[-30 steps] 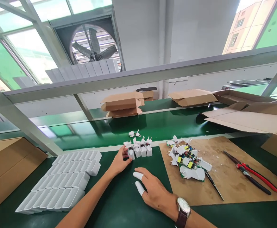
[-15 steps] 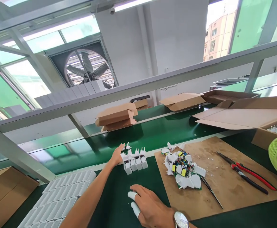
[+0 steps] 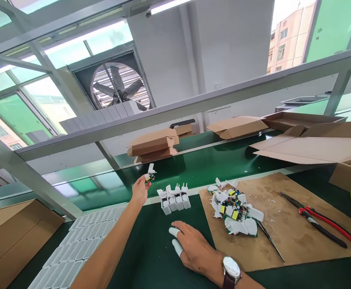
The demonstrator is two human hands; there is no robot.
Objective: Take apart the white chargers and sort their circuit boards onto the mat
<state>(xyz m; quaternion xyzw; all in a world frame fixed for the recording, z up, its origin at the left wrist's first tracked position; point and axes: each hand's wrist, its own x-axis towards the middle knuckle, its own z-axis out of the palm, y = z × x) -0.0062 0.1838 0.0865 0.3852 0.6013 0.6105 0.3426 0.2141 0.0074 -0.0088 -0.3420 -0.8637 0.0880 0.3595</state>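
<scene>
Green bench (image 3: 151,261) stretches in front of you, with a large wall fan (image 3: 118,86) beyond it and flattened cardboard cartons (image 3: 154,143) along the far side. Rows of white plastic housings (image 3: 76,249) stand at your left, their mouths facing up. Four white housings (image 3: 178,203) sit side by side in the middle, each with white parts in its mouth and a pinned plug piece above. At the far right, a cardboard box (image 3: 345,176) holds small white pieces, too cut off to identify.

Your left hand (image 3: 141,188) pinches a small circuit board (image 3: 150,178) with a white piece projecting upward; it is at the fingertips, left of and beyond the four housings. Your right hand (image 3: 193,247) is palm down nearer you, thumb and index finger slightly parted, grasping nothing visible. It lies between those housings and the brown paper (image 3: 274,200), which carries piled circuit boards (image 3: 235,208), tweezers (image 3: 270,239) and red-and-black cutters (image 3: 319,218).
</scene>
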